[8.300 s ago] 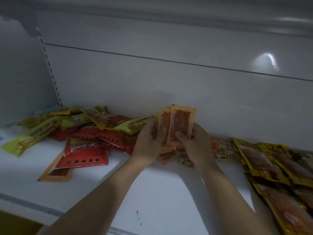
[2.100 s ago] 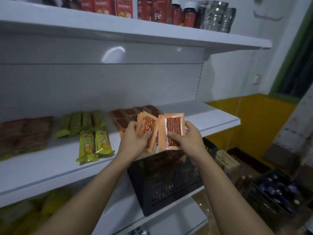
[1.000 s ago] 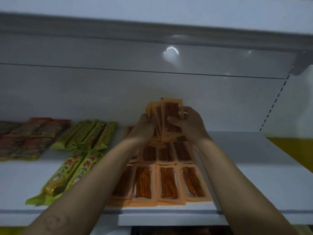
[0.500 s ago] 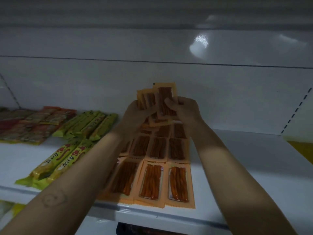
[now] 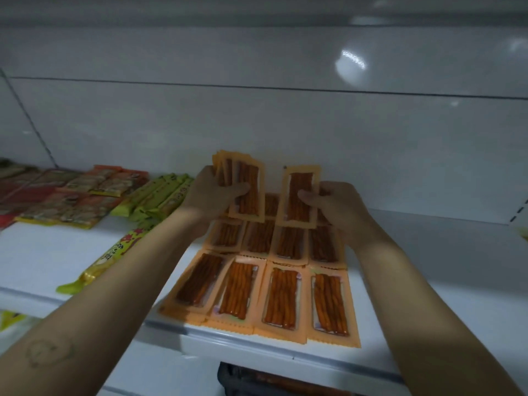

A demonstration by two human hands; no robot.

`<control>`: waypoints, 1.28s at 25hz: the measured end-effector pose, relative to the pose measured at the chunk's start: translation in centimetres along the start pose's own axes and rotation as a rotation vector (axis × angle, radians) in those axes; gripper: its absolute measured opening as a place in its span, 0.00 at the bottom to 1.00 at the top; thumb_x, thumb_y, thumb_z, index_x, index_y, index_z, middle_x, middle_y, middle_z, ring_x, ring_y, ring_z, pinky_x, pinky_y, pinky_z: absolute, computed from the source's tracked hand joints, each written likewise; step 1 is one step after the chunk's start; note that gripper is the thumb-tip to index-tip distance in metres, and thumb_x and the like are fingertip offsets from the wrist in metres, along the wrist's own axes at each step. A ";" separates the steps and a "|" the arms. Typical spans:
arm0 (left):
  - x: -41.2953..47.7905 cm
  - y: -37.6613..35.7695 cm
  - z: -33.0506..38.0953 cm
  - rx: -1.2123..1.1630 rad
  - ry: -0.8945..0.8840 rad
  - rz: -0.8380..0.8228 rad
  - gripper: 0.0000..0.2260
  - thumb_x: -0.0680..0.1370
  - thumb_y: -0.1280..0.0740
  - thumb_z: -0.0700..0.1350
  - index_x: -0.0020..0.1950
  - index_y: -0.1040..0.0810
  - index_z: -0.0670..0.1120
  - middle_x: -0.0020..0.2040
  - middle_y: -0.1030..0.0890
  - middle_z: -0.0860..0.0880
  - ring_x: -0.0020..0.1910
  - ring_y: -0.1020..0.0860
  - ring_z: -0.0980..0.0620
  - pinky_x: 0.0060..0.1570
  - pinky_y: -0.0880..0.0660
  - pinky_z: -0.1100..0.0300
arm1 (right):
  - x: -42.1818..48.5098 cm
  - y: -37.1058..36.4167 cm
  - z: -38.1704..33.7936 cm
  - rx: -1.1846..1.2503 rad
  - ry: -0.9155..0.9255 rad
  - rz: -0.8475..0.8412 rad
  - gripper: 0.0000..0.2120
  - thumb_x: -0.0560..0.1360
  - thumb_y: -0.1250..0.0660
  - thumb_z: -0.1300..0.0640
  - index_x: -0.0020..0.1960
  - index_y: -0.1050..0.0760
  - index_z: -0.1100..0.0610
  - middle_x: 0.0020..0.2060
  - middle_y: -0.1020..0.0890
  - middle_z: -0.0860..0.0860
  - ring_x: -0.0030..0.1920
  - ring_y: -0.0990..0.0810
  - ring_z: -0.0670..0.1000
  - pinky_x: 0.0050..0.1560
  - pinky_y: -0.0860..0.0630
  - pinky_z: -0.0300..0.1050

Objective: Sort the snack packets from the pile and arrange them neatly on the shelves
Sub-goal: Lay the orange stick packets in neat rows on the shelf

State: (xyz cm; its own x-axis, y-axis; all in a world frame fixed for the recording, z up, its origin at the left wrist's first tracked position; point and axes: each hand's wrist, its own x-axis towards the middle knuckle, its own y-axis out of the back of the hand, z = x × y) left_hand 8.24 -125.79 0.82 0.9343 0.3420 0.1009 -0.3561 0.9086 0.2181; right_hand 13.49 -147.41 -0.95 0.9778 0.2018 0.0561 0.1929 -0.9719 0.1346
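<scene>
Several orange stick-snack packets [image 5: 246, 190] are sitting clamped in your left hand [image 5: 213, 197]; your right hand [image 5: 335, 208] is pinching a single packet [image 5: 299, 195].

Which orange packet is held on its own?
The one packet pinched by the right hand, upright above the rows. The left hand grips a fanned bunch; the others lie flat on the shelf.

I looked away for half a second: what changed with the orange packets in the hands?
The right hand has drawn one packet off the bunch to the right; the left hand keeps the rest. The rows on the shelf and the green packets lie as before.
</scene>
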 end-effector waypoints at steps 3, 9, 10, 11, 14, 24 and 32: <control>-0.9 2.1 -0.5 0.000 0.004 0.032 0.03 0.76 0.28 0.38 0.47 0.19 0.39 0.43 0.18 0.33 0.35 0.18 0.38 0.24 0.21 0.54 | -1.9 -1.4 -1.1 -0.198 0.004 -0.085 0.04 0.72 0.26 0.60 0.47 0.18 0.58 0.32 0.16 0.49 0.30 0.18 0.50 0.27 0.25 0.41; -3.8 4.8 -2.1 -0.064 0.024 -0.001 0.04 0.76 0.29 0.36 0.49 0.20 0.37 0.43 0.19 0.30 0.31 0.21 0.36 0.24 0.22 0.53 | -7.5 -6.1 -0.8 -0.355 -0.089 -0.268 0.26 0.71 0.24 0.61 0.61 0.33 0.44 0.30 0.18 0.50 0.24 0.23 0.50 0.25 0.26 0.43; -4.2 5.1 -2.4 -0.084 0.036 -0.003 0.04 0.76 0.30 0.36 0.50 0.21 0.37 0.42 0.19 0.31 0.27 0.22 0.39 0.24 0.23 0.55 | -8.1 -6.5 -0.7 -0.367 -0.108 -0.283 0.27 0.72 0.25 0.61 0.65 0.33 0.45 0.32 0.16 0.50 0.25 0.22 0.52 0.26 0.26 0.44; -4.5 5.4 -2.8 -0.110 0.052 -0.005 0.05 0.76 0.30 0.37 0.51 0.22 0.38 0.41 0.20 0.32 0.25 0.23 0.43 0.23 0.25 0.56 | -8.5 -6.8 -0.3 -0.373 -0.136 -0.285 0.27 0.72 0.25 0.60 0.66 0.32 0.48 0.34 0.15 0.51 0.27 0.22 0.54 0.26 0.25 0.45; -5.2 5.8 -3.2 -0.181 0.083 -0.023 0.06 0.76 0.29 0.37 0.51 0.23 0.42 0.41 0.19 0.39 0.26 0.23 0.45 0.23 0.25 0.56 | -9.2 -7.5 0.4 -0.444 -0.208 -0.242 0.25 0.72 0.25 0.56 0.66 0.29 0.50 0.38 0.14 0.52 0.26 0.23 0.51 0.26 0.27 0.43; -7.3 5.3 -3.1 -0.261 0.170 -0.167 0.05 0.76 0.29 0.40 0.50 0.22 0.47 0.40 0.15 0.45 0.32 0.18 0.47 0.23 0.24 0.60 | -9.3 -7.9 0.1 -0.575 -0.107 -0.059 0.18 0.74 0.28 0.47 0.62 0.25 0.47 0.45 0.16 0.46 0.42 0.16 0.44 0.44 0.20 0.43; -8.1 2.9 -1.6 -0.348 0.181 -0.306 0.10 0.76 0.28 0.44 0.54 0.19 0.41 0.39 0.15 0.44 0.33 0.17 0.49 0.23 0.23 0.61 | -9.9 -7.9 -1.2 -0.112 0.035 0.066 0.13 0.70 0.24 0.58 0.53 0.22 0.51 0.36 0.15 0.50 0.37 0.15 0.54 0.35 0.21 0.53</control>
State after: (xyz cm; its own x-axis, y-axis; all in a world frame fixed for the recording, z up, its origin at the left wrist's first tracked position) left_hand -0.36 -125.58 -0.95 0.9941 0.0547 -0.0937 -0.0666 0.9895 -0.1284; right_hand 2.20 -141.55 -1.41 0.9843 0.1438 0.1026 0.1159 -0.9641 0.2390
